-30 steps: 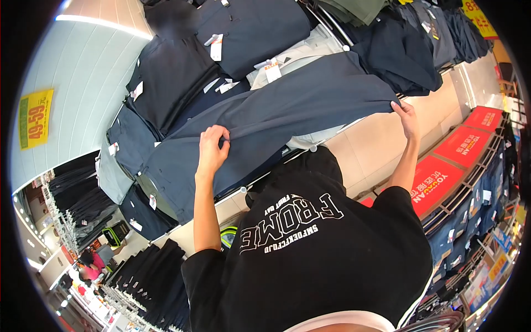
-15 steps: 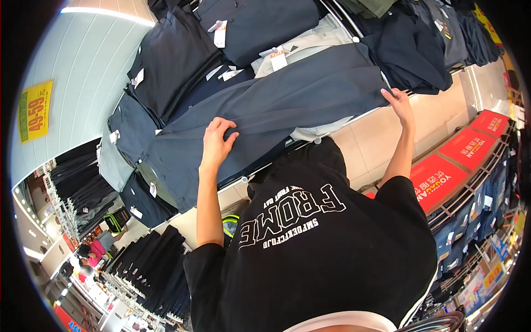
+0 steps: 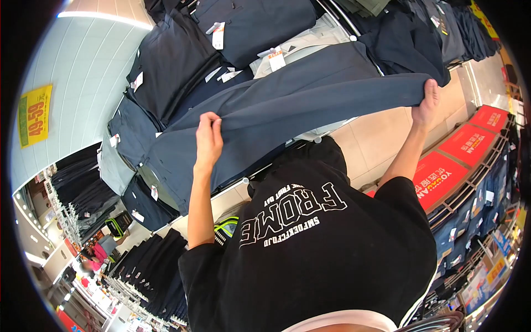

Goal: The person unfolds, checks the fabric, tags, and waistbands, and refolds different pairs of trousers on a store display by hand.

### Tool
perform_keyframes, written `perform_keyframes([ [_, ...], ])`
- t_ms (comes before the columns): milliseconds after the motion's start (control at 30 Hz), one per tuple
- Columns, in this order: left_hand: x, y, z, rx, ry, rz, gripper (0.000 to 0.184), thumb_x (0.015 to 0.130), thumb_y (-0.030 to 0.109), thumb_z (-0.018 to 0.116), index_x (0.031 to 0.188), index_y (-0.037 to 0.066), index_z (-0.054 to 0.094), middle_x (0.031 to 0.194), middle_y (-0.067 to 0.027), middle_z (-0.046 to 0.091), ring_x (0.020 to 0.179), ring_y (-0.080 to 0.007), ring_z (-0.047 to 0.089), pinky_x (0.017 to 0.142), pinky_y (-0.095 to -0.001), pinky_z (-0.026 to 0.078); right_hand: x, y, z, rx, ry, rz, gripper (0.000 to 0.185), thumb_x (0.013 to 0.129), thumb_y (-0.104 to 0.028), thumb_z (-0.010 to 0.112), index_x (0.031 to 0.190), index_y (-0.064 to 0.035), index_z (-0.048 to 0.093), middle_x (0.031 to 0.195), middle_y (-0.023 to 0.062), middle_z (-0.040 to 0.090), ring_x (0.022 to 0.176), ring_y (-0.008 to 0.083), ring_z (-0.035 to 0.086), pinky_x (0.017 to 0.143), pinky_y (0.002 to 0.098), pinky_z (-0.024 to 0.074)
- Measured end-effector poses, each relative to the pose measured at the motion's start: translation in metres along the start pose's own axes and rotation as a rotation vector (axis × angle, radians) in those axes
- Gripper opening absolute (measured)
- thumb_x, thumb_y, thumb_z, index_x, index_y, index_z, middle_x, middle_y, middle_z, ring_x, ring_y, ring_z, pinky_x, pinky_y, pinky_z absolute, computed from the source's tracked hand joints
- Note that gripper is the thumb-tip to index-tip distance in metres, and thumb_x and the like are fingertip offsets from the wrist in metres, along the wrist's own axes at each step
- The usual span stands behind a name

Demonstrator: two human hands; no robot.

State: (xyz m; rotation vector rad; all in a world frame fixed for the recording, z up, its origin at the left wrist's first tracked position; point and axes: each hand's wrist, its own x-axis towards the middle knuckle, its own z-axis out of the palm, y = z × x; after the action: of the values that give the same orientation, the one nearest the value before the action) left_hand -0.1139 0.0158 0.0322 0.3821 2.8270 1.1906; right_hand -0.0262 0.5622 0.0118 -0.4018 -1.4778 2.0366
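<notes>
A pair of dark blue-grey trousers (image 3: 287, 105) lies stretched lengthwise across the display of folded clothes. My right hand (image 3: 426, 108) is closed on the end of one leg, holding it out to the right past the edge of the display. The fingertips of that hand are partly hidden behind the cloth. Toward the waist end, my left hand (image 3: 209, 141) has its fingers curled in a pinch on the trousers' fabric. Beneath the raised leg, the other leg rests on the pile.
Folded dark trousers (image 3: 171, 61) with tags and a pale pair (image 3: 298, 47) lie on the display beyond. A metal rail with a round white end knob (image 3: 245, 181) runs along the near edge. Red sign boxes (image 3: 442, 171) top a jeans rack at right. Hanging trousers (image 3: 149, 271) stand at lower left.
My right hand has moved right and slightly down, drawing the upper leg out past the display edge. My left hand has shifted slightly left, its fingers now more closed on the fabric.
</notes>
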Motion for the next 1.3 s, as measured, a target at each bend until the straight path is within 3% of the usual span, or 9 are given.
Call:
perform_keyframes([
  [133,0.03,0.002,-0.015,0.048,0.264,0.169,0.004,0.094,0.002,0.052,0.096,0.0,0.054,0.082,-0.0143,0.058,0.069,-0.0283,0.056,0.067,-0.0331,0.045,0.012,-0.017,0.023,0.035,0.018,-0.059,0.021,0.098,-0.02,0.058,0.1,-0.0018,0.068,0.093,0.0024,0.068,0.083,0.008,0.061,0.077,0.0222,0.0486],
  [267,0.074,-0.031,0.005,0.224,0.203,0.138,0.014,0.091,0.007,0.056,0.103,0.001,0.056,0.089,-0.0149,0.061,0.085,-0.0314,0.06,0.079,-0.0416,0.046,0.057,0.035,0.063,-0.454,0.088,-0.056,0.029,0.095,-0.024,0.063,0.107,0.0018,0.067,0.087,0.0041,0.068,0.079,0.0079,0.059,0.073,0.0238,0.0479],
  [333,0.08,-0.049,0.026,0.563,0.086,0.047,0.027,0.088,0.013,0.061,0.112,0.003,0.055,0.099,-0.014,0.06,0.099,-0.0325,0.057,0.086,-0.0474,0.042,0.072,0.084,0.07,-0.96,0.152,-0.054,0.037,0.09,-0.034,0.067,0.106,0.0003,0.067,0.086,0.0101,0.069,0.081,0.0147,0.063,0.077,0.028,0.0489],
  [500,0.047,-0.02,0.037,0.542,0.392,0.174,0.049,0.084,0.02,0.067,0.126,0.003,0.051,0.128,-0.0199,0.049,0.119,-0.0382,0.045,0.108,-0.0521,0.028,0.05,0.167,0.059,-1.171,0.11,-0.059,0.059,0.085,-0.051,0.065,0.113,0.0014,0.061,0.1,0.0234,0.065,0.095,0.0364,0.063,0.087,0.0423,0.0484],
  [633,-0.022,-0.002,0.044,0.35,0.298,0.259,0.041,0.077,0.018,0.076,0.112,0.005,0.058,0.115,-0.0148,0.054,0.108,-0.0335,0.051,0.093,-0.0459,0.037,0.013,0.161,0.061,-1.345,0.252,-0.089,0.065,0.084,-0.054,0.065,0.116,0.0026,0.058,0.113,0.0256,0.058,0.105,0.0421,0.054,0.091,0.0494,0.0424],
  [800,-0.075,-0.003,0.063,0.3,-0.041,0.206,0.032,0.074,0.019,0.078,0.1,0.007,0.064,0.1,-0.0088,0.056,0.095,-0.0269,0.053,0.082,-0.0393,0.039,-0.03,0.137,0.065,-1.45,0.427,-0.316,0.062,0.081,-0.054,0.069,0.106,0.0024,0.058,0.103,0.022,0.059,0.098,0.0373,0.055,0.085,0.046,0.0433],
  [933,-0.072,-0.007,0.063,0.258,0.073,0.189,0.012,0.077,0.007,0.073,0.084,0.006,0.064,0.084,-0.0065,0.061,0.08,-0.0256,0.057,0.072,-0.0379,0.04,-0.064,0.117,0.084,-1.122,0.377,0.161,0.061,0.079,-0.057,0.07,0.065,0.0009,0.059,0.06,0.0135,0.06,0.06,0.0286,0.06,0.065,0.0406,0.0487],
  [1100,-0.073,-0.006,0.056,-0.034,0.065,0.103,0.008,0.08,0.0,0.069,0.083,0.002,0.061,0.082,-0.0089,0.061,0.072,-0.022,0.056,0.067,-0.031,0.043,-0.064,0.129,0.088,-1.011,0.235,0.37,0.06,0.083,-0.047,0.069,0.057,0.003,0.05,0.055,0.0097,0.054,0.054,0.0192,0.049,0.06,0.0348,0.0439],
  [1300,-0.081,0.002,0.031,-0.226,0.095,0.024,0.006,0.081,-0.002,0.066,0.08,-0.001,0.06,0.078,-0.0085,0.06,0.069,-0.0172,0.055,0.065,-0.0283,0.045,-0.039,0.12,0.072,-0.58,0.447,0.186,0.052,0.091,-0.029,0.063,0.055,0.0017,0.042,0.055,0.0006,0.041,0.058,0.0114,0.035,0.054,0.034,0.032],
])
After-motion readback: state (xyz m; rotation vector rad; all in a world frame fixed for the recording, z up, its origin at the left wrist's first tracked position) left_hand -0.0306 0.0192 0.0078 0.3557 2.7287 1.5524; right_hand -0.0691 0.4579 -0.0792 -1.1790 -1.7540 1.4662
